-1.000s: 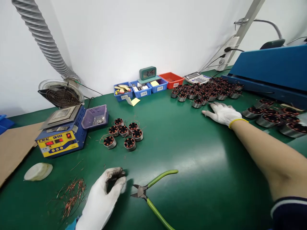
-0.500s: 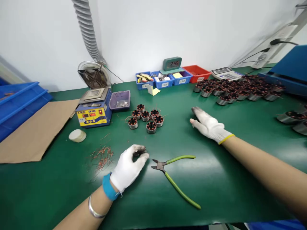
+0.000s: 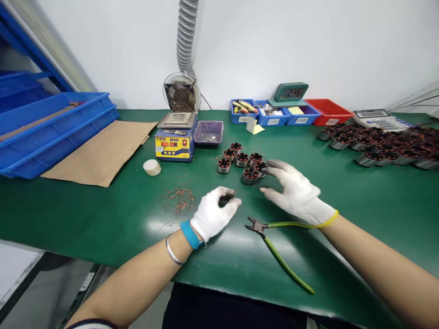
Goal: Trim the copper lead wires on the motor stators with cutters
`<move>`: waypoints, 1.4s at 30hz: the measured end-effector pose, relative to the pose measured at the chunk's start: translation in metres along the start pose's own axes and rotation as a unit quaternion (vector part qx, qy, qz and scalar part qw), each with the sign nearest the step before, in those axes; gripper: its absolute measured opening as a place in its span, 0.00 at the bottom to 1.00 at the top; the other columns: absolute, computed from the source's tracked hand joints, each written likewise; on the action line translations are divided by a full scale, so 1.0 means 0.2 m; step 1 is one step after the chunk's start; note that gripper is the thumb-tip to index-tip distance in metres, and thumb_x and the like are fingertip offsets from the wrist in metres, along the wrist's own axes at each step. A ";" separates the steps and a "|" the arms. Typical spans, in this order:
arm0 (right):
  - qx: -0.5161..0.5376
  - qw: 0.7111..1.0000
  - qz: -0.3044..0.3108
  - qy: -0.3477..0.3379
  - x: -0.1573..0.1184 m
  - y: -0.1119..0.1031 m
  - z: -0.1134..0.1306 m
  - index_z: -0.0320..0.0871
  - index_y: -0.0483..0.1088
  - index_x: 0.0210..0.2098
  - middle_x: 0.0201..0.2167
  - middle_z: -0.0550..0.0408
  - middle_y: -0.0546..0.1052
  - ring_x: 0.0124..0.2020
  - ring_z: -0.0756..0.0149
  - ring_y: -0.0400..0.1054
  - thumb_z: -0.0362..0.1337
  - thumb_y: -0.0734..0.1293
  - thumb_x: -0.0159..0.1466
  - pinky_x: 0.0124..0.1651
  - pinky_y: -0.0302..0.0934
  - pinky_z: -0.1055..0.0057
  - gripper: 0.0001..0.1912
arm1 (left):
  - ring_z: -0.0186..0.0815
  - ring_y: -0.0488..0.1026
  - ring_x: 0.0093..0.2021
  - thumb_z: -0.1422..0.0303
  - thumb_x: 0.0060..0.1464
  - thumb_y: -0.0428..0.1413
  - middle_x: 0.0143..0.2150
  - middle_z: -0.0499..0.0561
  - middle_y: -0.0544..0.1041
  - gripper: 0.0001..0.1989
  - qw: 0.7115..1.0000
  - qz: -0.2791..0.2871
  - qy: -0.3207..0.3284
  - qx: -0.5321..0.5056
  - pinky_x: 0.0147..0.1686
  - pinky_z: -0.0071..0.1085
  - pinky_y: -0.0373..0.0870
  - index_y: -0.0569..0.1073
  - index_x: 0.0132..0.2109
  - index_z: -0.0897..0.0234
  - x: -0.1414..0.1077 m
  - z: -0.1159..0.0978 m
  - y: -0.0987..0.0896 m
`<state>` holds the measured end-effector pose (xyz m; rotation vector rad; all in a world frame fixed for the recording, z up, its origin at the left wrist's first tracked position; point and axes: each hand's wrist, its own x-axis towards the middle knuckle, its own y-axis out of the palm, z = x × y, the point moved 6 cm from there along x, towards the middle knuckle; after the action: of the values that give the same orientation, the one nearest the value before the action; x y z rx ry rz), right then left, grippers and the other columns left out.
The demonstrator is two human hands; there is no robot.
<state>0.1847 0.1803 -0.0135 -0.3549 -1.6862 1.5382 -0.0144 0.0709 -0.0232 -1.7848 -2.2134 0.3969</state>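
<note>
My left hand [image 3: 216, 212], in a white glove with dirty fingertips, rests on the green table. Its fingers are loosely curled, with a small gap to the thumb and nothing visible between them. My right hand [image 3: 293, 192], also gloved, is open, thumb apart from the fingers. Its fingertips overlap the edge of a copper-wound motor stator [image 3: 259, 169]; whether they touch it I cannot tell. Several more stators [image 3: 242, 159] stand grouped beside it. Green-handled cutting pliers [image 3: 258, 226] lie with jaws spread between my hands, one handle partly under my right wrist.
Copper wire scraps [image 3: 180, 199] and a round whitish disc stack [image 3: 152, 167] lie left. Behind are a yellow-blue heated unit [image 3: 174, 148], a purple tray [image 3: 208, 139], blue bins [image 3: 274, 120] and a red bin [image 3: 327, 109]. Many stators [image 3: 387, 141] crowd the right; blue crates [image 3: 61, 132] stand far left.
My view has swung left. My right hand has moved left from bare table to the edge of the stator group. My left hand keeps its loosely curled pose near the pliers.
</note>
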 end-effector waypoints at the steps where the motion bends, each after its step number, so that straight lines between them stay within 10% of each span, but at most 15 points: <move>1: -0.006 1.000 0.004 -0.013 0.07 0.01 0.04 0.43 0.74 0.58 0.66 0.39 0.69 0.66 0.39 0.63 0.47 0.67 0.65 0.64 0.63 0.41 0.24 | 0.40 0.81 0.46 0.66 0.57 0.63 0.44 0.53 0.84 0.08 1.000 -0.005 0.000 0.001 0.51 0.36 0.79 0.77 0.43 0.64 0.01 0.00 -0.01; 8: -0.029 0.995 0.033 -0.088 0.19 0.00 0.26 0.42 0.80 0.38 0.59 0.39 0.75 0.65 0.35 0.62 0.38 0.69 0.61 0.65 0.60 0.37 0.09 | 0.43 0.80 0.50 0.63 0.54 0.66 0.51 0.59 0.82 0.21 0.999 -0.005 -0.026 0.019 0.56 0.41 0.77 0.75 0.53 0.66 0.05 0.01 -0.07; 14: 0.031 0.978 0.028 -0.204 -0.13 -0.09 0.58 0.46 0.78 0.43 0.56 0.44 0.78 0.60 0.42 0.68 0.37 0.66 0.63 0.61 0.66 0.43 0.11 | 0.49 0.79 0.49 0.49 0.38 0.71 0.51 0.57 0.80 0.36 0.966 0.204 0.011 0.158 0.49 0.40 0.78 0.75 0.52 0.63 0.00 -0.04 -0.02; 19: 0.035 0.996 0.014 -0.079 -0.34 -0.09 0.43 0.42 0.67 0.62 0.56 0.37 0.76 0.53 0.40 0.73 0.47 0.66 0.63 0.48 0.74 0.45 0.30 | 0.46 0.79 0.43 0.48 0.37 0.71 0.46 0.52 0.81 0.33 0.955 0.224 -0.015 0.194 0.41 0.37 0.76 0.75 0.47 0.61 -0.02 -0.04 -0.02; 25: 0.031 0.998 0.059 0.004 -0.45 -0.05 0.14 0.46 0.74 0.55 0.50 0.39 0.79 0.50 0.39 0.75 0.50 0.60 0.69 0.50 0.72 0.41 0.23 | 0.44 0.79 0.44 0.56 0.43 0.70 0.46 0.52 0.80 0.26 0.960 0.199 -0.006 0.199 0.43 0.36 0.76 0.74 0.47 0.61 -0.06 -0.08 0.00; 30: 0.166 0.981 0.095 0.040 -0.31 -0.02 0.28 0.50 0.74 0.57 0.55 0.47 0.79 0.53 0.44 0.75 0.50 0.63 0.68 0.50 0.74 0.47 0.22 | 0.44 0.78 0.50 0.61 0.46 0.69 0.53 0.52 0.77 0.28 0.957 0.207 0.030 0.202 0.50 0.37 0.77 0.72 0.53 0.60 -0.11 -0.12 0.01; 35: 0.211 0.965 0.114 0.107 -0.20 0.00 0.39 0.51 0.78 0.34 0.44 0.53 0.83 0.40 0.49 0.79 0.45 0.63 0.67 0.41 0.75 0.52 0.13 | 0.53 0.72 0.63 0.58 0.40 0.73 0.66 0.59 0.71 0.56 0.930 0.270 0.082 0.236 0.61 0.43 0.72 0.56 0.72 0.61 -0.11 -0.10 0.03; 42: 0.213 0.976 -0.051 0.012 -0.25 -0.21 0.60 0.52 0.74 0.34 0.40 0.50 0.82 0.46 0.50 0.78 0.38 0.63 0.69 0.51 0.74 0.49 0.09 | 0.51 0.77 0.53 0.57 0.55 0.65 0.51 0.54 0.80 0.25 0.904 0.236 0.156 0.320 0.53 0.42 0.74 0.75 0.57 0.60 -0.07 -0.07 0.12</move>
<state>0.1432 0.0526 0.0155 -0.0603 -1.2875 1.7551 0.0160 0.0628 -0.0205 -1.8050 -1.2124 0.7662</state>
